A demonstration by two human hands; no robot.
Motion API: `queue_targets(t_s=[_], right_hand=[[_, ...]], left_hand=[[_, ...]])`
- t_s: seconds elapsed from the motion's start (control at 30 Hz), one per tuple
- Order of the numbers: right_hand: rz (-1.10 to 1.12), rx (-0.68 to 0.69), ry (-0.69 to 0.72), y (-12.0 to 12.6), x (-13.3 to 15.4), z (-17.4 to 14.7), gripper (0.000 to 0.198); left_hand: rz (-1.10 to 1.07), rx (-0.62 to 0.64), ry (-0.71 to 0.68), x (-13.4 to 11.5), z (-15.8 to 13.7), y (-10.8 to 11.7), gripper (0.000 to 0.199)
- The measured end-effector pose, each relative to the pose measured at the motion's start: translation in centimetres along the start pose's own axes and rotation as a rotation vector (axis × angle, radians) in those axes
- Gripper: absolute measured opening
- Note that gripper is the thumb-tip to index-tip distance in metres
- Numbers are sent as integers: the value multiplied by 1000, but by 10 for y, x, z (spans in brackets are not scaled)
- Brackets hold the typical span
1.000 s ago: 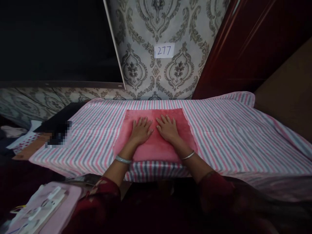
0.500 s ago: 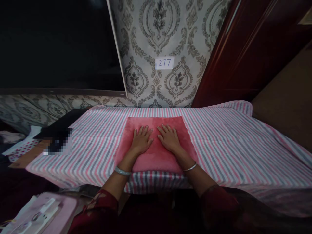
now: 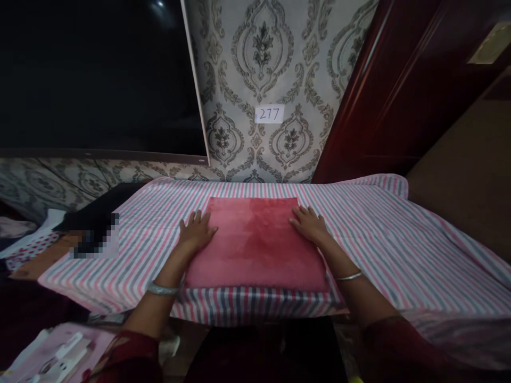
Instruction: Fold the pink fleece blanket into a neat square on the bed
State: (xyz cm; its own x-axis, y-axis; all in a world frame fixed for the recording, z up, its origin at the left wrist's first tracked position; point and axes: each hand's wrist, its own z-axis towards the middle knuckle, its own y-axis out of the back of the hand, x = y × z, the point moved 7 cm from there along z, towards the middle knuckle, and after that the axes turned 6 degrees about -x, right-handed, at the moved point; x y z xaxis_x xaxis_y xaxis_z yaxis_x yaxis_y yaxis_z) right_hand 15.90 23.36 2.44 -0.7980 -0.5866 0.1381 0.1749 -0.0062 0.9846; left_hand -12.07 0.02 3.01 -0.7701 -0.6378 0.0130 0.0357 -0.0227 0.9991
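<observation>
A pinkish-red plush cloth (image 3: pixel 255 244), roughly square, lies flat on the striped tablecloth (image 3: pixel 383 239), with darker and lighter patches in its pile. My left hand (image 3: pixel 196 231) rests palm down across the cloth's left edge, fingers spread. At the right edge my right hand (image 3: pixel 310 223) also lies flat with its fingers apart, partly on the cloth. Neither hand grips anything. A bangle shows on each wrist.
A large dark screen (image 3: pixel 99 80) hangs at the back left. Patterned wallpaper carries a paper marked 277 (image 3: pixel 269 114). A dark red door (image 3: pixel 383 106) stands right. Below left sits a pink item (image 3: pixel 59 351).
My hands have slid outward from the middle of the plush cloth to its left and right edges. The cloth's nap now looks smoother on the left. The view has tilted slightly upward.
</observation>
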Motion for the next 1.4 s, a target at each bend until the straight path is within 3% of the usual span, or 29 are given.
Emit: queue_targets(t_s=[0.07, 0.2, 0.3, 0.4, 0.5, 0.63, 0.8, 0.93, 1.13, 1.4], right_hand=[[17, -51, 1, 19, 12, 17, 56], [67, -117, 108, 39, 71, 48, 55], [83, -120, 173, 24, 106, 58, 53], [77, -94, 199, -7, 112, 58, 50], [87, -89, 202, -27, 103, 57, 49], [129, -92, 195, -29, 97, 59, 49], [116, -69, 132, -22, 89, 64, 46], [86, -45, 5, -18, 61, 69, 47], [305, -65, -367, -24, 5, 71, 51], [417, -91, -445, -38, -13, 79, 58]], left_hand=[[-12, -25, -19, -11, 16, 16, 67], [-80, -58, -250, -72, 54, 38, 64], [-101, -62, -337, -106, 74, 28, 60], [-129, -69, -353, -113, 82, 2, 58], [-165, -121, -359, -109, 82, -14, 57], [-173, -136, -349, -105, 85, -16, 56], [-87, -142, -121, -75, 97, -14, 61], [-185, -93, 72, -38, 101, -16, 58], [-256, -135, 245, -9, 100, -14, 57], [-411, -106, 357, 9, 113, -28, 62]])
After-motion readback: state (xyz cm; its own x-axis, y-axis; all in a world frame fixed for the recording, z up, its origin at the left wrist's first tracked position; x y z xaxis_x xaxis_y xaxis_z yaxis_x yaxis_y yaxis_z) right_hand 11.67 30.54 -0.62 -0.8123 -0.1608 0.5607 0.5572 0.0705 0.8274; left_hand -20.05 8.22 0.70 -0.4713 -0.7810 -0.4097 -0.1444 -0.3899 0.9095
